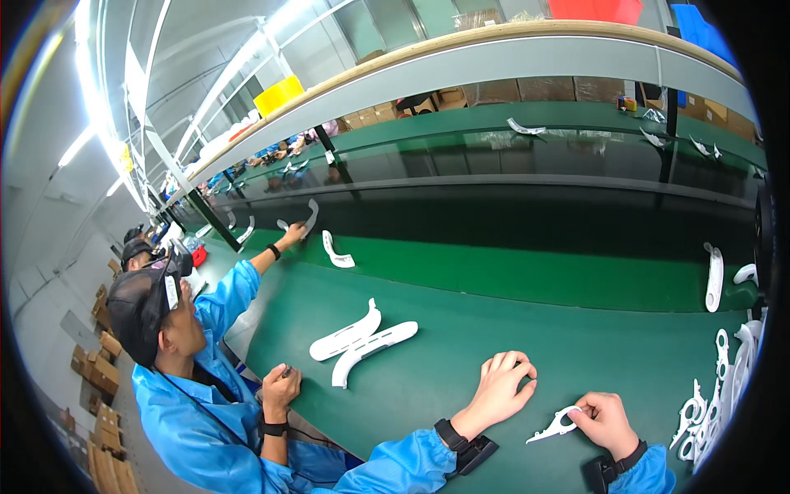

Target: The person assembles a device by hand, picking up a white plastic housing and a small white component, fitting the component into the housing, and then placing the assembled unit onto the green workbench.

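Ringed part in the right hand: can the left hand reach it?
Probably yes: left hand looks empty, and only bare table shows between it and the ringed part; the right hand pinches one end, leaving the other free.

Own hands: we count two, one left hand [498,391] and one right hand [607,420]. Ringed white piece [545,431] in the right: one. Curved white pieces [341,340] at mid-table: two. Near the right end we get two upright curved shells [713,280]; the heap [732,387] below them overlaps too much for us to count. Nearest co-worker [193,420]: one, two hands showing. Bins we see overhead: one yellow bin [278,96], one red bin [597,10], one blue bin [701,33].
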Tool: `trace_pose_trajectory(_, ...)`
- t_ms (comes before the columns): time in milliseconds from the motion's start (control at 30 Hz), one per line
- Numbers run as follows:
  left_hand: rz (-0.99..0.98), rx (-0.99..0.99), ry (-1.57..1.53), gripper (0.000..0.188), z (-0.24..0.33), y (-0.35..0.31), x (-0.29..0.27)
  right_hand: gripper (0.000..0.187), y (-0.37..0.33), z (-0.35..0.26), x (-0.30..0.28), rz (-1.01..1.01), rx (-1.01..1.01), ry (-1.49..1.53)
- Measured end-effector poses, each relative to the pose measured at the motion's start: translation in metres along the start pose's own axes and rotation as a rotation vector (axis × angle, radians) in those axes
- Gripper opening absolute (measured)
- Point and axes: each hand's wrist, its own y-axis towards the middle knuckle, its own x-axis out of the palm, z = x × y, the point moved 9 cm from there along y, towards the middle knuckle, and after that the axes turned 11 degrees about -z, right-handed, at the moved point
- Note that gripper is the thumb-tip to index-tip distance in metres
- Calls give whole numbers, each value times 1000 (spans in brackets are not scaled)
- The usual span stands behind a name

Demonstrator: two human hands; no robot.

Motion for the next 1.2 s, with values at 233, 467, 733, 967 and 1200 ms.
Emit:
trace_pose_trajectory(233,-14,9,22,13,-10,1,3,17,7,4,2,-15,32,-2)
trace_pose_trajectory(467,149,-101,-213,44,-47,18,-5,13,26,36,-10,97,102,391)
trace_pose_trajectory(733,264,-297,315,56,-101,128,-129,16,14,35,-6,89,80,385)
trace_pose_trajectory(967,329,-1033,457,76,-272,84,-230,21,18,32,-10,197,85,292)
trace_pose_trajectory(1200,-117,-1391,439,58,-311,69,-237,23,22,30,-17,198,164,259)
